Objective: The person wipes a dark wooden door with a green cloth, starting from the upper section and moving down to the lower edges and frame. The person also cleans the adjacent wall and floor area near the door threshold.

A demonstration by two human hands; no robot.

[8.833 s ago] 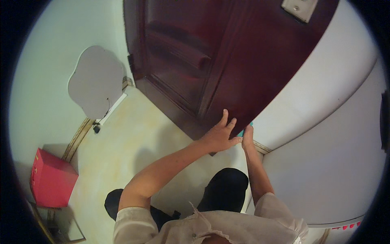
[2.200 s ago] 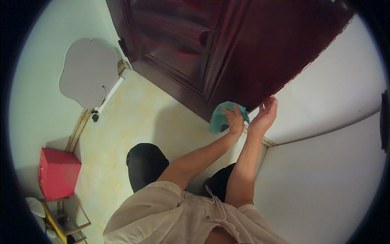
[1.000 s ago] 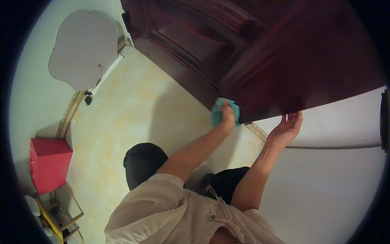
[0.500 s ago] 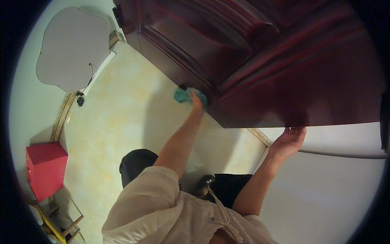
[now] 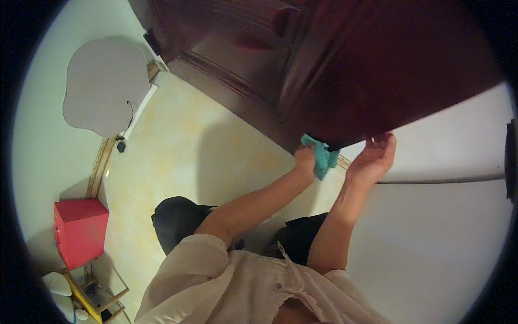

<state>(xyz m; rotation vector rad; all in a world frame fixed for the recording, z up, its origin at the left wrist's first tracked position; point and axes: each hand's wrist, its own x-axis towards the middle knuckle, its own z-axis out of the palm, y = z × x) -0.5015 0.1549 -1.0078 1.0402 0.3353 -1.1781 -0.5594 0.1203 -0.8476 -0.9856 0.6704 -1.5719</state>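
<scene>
A dark reddish-brown wooden door (image 5: pixel 372 75) with moulded panels takes up the upper part of the head view. At its bottom corner, my left hand (image 5: pixel 305 158) is closed on a teal-green cloth (image 5: pixel 324 161) pressed against the edge; part of the cloth hangs past the corner. To the right, my right hand (image 5: pixel 372 162) has its palm turned up, and its fingers are hooked on the door's edge. Those fingertips are partly hidden in the dark by the door.
Pale marbled floor tiles (image 5: pixel 167 156) lie below the door. On the left are a grey wavy-edged panel (image 5: pixel 105 86) against the wall, a red box (image 5: pixel 83 232) and a small wooden-framed stool or rack (image 5: pixel 91 291). A large white surface (image 5: pixel 426 243) stands on the right.
My left hand has moved the cloth rightward along the door's lower edge to the corner. The right hand has shifted slightly up and left with the door edge, which now slants more in view.
</scene>
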